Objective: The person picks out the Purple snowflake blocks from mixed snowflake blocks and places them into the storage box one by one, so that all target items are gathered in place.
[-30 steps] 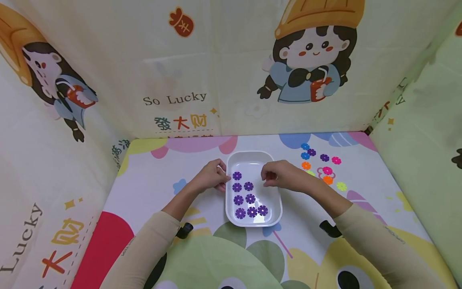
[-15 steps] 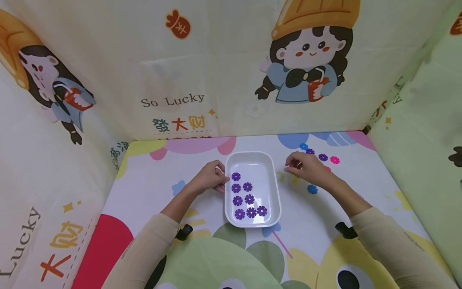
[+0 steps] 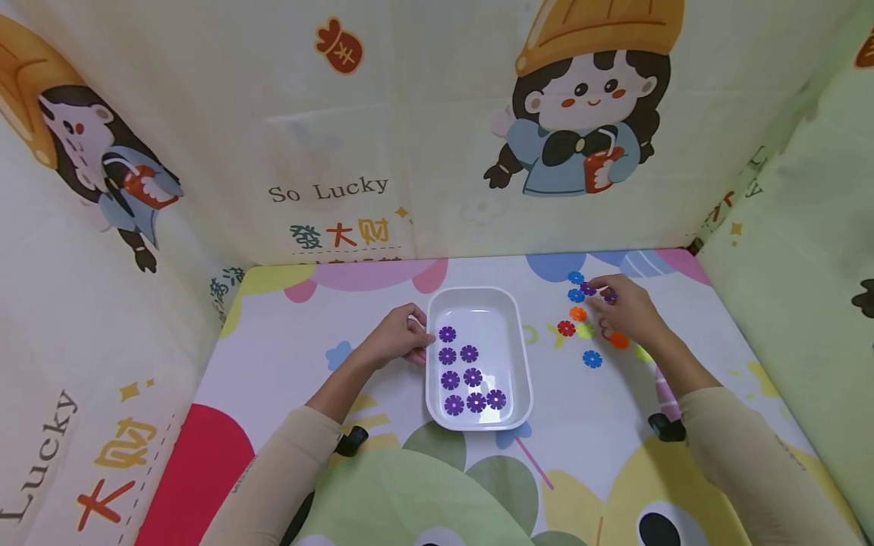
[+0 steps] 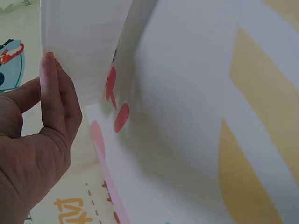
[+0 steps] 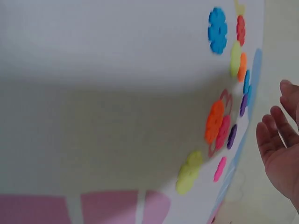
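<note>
A white tray [image 3: 479, 431] stands in the middle of the table with several purple flower-shaped pieces [image 3: 473, 377] in it, in uneven rows at its left and front. My left hand [image 3: 397, 334] holds the tray's left rim; in the left wrist view the fingers [image 4: 51, 100] lie against its wall. My right hand [image 3: 631, 311] reaches over the loose pieces at the back right, its fingertips near a purple piece [image 3: 589, 288]. In the right wrist view the thumb and fingers are apart, with nothing visible between them. Another purple piece [image 5: 231, 136] shows there too.
Around the right hand lie loose flower pieces: blue [image 3: 592, 359], red [image 3: 566, 328], orange [image 3: 577, 314], yellow [image 5: 189, 172] and pink [image 5: 220, 169]. Printed curtains [image 3: 451, 136] enclose the back and sides of the patterned table.
The right hand has moved from above the tray to the right, over the loose pieces. The left hand stays at the tray's rim, and the purple pieces in it look unmoved.
</note>
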`<state>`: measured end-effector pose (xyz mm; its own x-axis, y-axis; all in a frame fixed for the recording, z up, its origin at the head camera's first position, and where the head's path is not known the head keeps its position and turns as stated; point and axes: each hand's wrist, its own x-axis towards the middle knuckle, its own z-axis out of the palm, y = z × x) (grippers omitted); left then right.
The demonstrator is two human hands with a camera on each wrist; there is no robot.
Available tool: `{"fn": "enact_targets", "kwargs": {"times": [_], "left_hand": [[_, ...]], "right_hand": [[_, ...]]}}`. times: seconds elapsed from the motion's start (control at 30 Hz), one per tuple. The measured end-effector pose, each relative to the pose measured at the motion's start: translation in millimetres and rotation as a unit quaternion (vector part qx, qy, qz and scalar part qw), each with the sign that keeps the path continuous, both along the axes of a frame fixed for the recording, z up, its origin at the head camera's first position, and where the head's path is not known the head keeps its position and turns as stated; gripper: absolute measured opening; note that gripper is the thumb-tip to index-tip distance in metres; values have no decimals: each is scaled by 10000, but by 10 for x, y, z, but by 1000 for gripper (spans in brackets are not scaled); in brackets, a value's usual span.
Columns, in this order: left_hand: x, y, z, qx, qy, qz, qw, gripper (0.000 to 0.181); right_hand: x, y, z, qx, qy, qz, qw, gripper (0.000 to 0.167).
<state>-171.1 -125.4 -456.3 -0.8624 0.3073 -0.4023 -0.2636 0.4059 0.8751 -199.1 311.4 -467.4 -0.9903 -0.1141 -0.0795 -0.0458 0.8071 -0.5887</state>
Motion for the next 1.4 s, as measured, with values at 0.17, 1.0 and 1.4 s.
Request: {"fn": "enact_targets", "kwargs": {"times": [0.17, 1.0, 1.4], "left_hand": [[4, 0, -11, 77, 9, -7, 10000, 31], [17, 8, 36, 80, -58, 65, 9999, 33], [9, -1, 18, 76, -34, 46, 10000, 38]], "right_hand": [[-49, 137, -40, 217, -51, -393, 9990, 45], [-151, 255, -192, 588, -594, -773, 9935, 43], [-132, 268, -230, 553, -288, -738, 9953, 38]]}}
